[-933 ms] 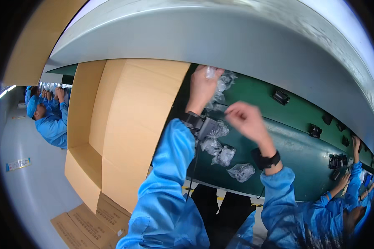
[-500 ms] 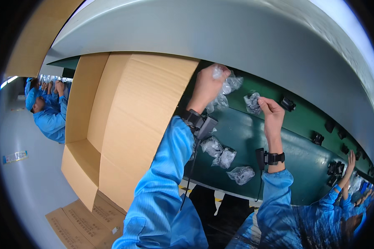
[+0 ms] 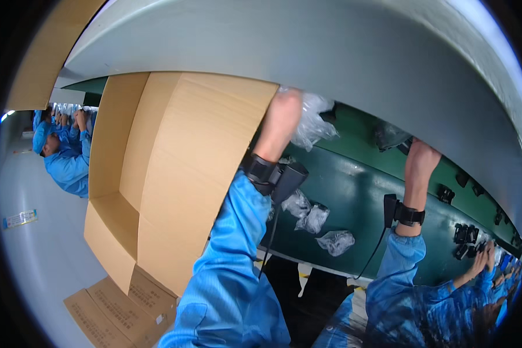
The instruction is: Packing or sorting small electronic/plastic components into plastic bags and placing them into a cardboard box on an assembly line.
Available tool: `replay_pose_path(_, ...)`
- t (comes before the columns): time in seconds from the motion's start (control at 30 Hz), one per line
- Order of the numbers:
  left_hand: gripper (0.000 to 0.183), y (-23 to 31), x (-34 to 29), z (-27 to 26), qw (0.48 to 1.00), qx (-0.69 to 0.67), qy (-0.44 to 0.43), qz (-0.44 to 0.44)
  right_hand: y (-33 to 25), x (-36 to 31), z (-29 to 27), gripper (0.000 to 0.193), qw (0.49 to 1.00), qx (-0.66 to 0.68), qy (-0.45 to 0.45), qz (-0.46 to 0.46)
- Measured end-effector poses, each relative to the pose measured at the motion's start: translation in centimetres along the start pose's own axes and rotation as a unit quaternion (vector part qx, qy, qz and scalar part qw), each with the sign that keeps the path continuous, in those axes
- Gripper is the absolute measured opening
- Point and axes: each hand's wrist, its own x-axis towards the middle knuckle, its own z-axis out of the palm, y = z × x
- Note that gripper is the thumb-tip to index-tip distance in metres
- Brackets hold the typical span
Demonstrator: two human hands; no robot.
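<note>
My left hand is curled into a fist beneath the grey overhang, closed on a clear plastic bag that spreads out on its right. Its fingertips are hidden. My right hand reaches over the green strip at the back, its fingers partly covered by the overhang. Close to those fingers are a black part and a greyish plastic bag with something dark inside; whether the hand grips either is not visible. Several bagged items, such as this bagged part, lie on the green bench.
A large open cardboard box stands at my left, above flattened cartons. Grey overhang crosses the far side. Several black parts lie at the right, near a co-worker's hands. Another person works far left.
My right hand has moved right and away from me, under the overhang. The bag near it is farther right too. My left hand has shifted slightly left, and its bag looks more spread out.
</note>
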Motion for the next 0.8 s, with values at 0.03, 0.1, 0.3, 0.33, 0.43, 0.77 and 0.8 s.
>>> replay_pose_path(0.03,0.028,0.5,0.5,-0.1,1.000,0.001,0.004,0.006,-0.3,1.4,-0.6,0.038,0.999,0.022,-0.025,-0.019)
replay_pose_path(0.1,0.026,1.2,-0.7,0.6,0.853,-0.498,0.106,-0.118,-0.9,1.3,-0.1,0.035,0.988,0.153,-0.032,0.021)
replay_pose_path(0.3,0.013,1.5,-4.4,0.8,0.886,-0.451,0.107,0.012,1.6,-3.1,-3.4,0.024,0.967,0.138,-0.033,0.213)
replay_pose_path(0.33,0.014,1.9,-5.5,2.8,0.877,-0.477,0.063,-0.011,1.9,-5.5,-2.5,0.017,0.972,0.122,-0.042,0.195)
replay_pose_path(0.43,0.026,1.9,-10.2,4.1,0.891,-0.431,-0.009,0.140,1.1,-13.7,3.7,0.015,0.926,0.112,0.045,0.358)
replay_pose_path(0.77,0.024,-2.5,-19.5,4.3,0.940,-0.327,0.101,-0.012,-0.3,-20.7,3.0,0.024,0.851,0.103,-0.250,0.450)
replay_pose_path(0.8,0.018,-4.2,-19.7,4.3,0.944,-0.308,0.116,-0.037,-0.8,-18.8,3.5,0.020,0.872,-0.013,-0.334,0.357)
